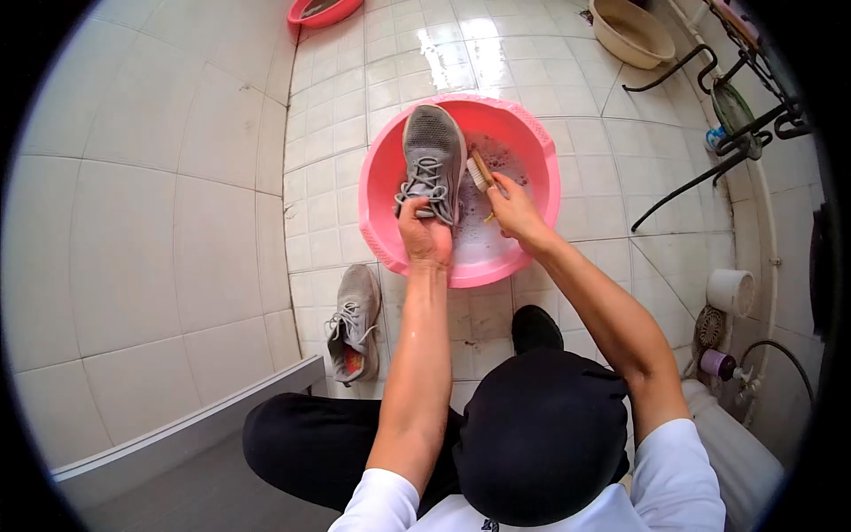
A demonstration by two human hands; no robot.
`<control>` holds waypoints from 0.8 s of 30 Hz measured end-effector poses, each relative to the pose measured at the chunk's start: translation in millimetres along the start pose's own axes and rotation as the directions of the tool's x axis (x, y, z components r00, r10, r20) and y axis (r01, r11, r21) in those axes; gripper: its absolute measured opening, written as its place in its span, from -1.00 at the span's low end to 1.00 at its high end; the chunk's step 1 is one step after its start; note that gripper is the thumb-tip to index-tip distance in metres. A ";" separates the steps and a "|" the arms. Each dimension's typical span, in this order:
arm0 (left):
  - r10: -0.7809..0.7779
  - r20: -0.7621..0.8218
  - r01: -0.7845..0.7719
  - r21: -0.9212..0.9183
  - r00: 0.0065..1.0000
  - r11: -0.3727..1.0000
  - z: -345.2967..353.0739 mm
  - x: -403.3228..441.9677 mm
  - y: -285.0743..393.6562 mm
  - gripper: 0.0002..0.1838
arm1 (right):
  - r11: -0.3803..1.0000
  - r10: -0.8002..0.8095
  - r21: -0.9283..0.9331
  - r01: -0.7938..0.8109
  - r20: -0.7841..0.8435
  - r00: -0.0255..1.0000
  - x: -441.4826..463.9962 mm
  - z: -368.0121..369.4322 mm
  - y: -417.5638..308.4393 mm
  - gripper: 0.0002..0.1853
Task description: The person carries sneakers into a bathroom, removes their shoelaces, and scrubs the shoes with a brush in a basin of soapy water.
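A grey lace-up sneaker (433, 146) is held over the left part of a pink basin (377, 191), toe pointing away from me. My left hand (424, 232) is closed on its heel end, the thumb near the laces. In my right hand (516, 208) is a scrub brush (480, 171) with a wooden back and pale bristles, close to the shoe's right side. Whether the bristles touch the shoe I cannot tell. Foamy water (487, 235) lies in the basin. The other grey sneaker (355, 324) stands on the floor, left of my left forearm.
White tiles cover the floor (328, 115) and the left wall (124, 204). A beige basin (625, 35) stands at the upper right, near a black metal rack (753, 133). Another pink basin (326, 12) is at the top. A white container (730, 291) and a purple bottle (716, 364) are at the right.
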State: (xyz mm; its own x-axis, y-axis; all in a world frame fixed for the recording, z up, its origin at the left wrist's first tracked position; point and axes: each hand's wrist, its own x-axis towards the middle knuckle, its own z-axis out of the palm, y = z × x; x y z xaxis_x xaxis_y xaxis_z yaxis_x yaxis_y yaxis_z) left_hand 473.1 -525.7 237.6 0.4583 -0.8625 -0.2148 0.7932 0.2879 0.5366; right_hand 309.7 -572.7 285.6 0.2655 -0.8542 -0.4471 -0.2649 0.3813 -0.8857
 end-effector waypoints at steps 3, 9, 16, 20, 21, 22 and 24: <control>-0.087 0.037 0.085 0.039 0.996 0.996 42.1 -12.1 19.1 -0.23 | 0.996 -0.036 0.083 0.040 -0.060 0.998 -3.9 -8.3 -6.7 -0.54; -0.197 0.067 0.197 0.011 0.978 0.980 44.2 -4.6 23.5 -0.15 | 0.980 -0.073 0.186 0.074 -0.011 0.997 -6.3 -27.6 -9.5 -0.49; -0.255 0.092 0.258 -0.021 0.963 0.966 48.9 -7.1 26.1 -0.36 | 0.962 -0.253 0.093 0.255 -0.033 0.967 -17.5 -33.3 -15.0 -0.51; -0.214 0.084 0.212 0.025 0.973 0.977 57.6 -1.8 35.9 -0.55 | 0.959 -0.236 0.153 0.237 -0.028 0.971 -15.8 -34.9 -10.6 -0.51; -0.199 0.081 0.194 0.067 0.977 0.979 59.6 -1.1 39.8 -0.57 | 0.961 -0.220 0.165 0.224 -0.042 0.975 -16.4 -34.6 -10.6 -0.51; -0.184 0.078 0.175 0.108 0.980 0.979 59.1 -0.3 42.7 -0.60 | 0.962 -0.204 0.176 0.210 -0.053 0.978 -17.8 -34.3 -12.8 -0.51; -0.182 0.067 0.175 0.100 0.981 0.979 51.9 0.8 43.1 -0.60 | 0.961 -0.193 0.190 0.200 -0.052 0.980 -18.9 -34.1 -12.8 -0.51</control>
State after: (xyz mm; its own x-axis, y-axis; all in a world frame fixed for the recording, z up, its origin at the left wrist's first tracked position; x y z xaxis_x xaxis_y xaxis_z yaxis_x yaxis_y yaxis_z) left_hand 486.8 -535.6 303.0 0.2779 -0.9265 -0.2538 0.8171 0.0890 0.5697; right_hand 276.4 -573.5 309.7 0.2628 -0.9290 -0.2605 -0.0259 0.2632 -0.9644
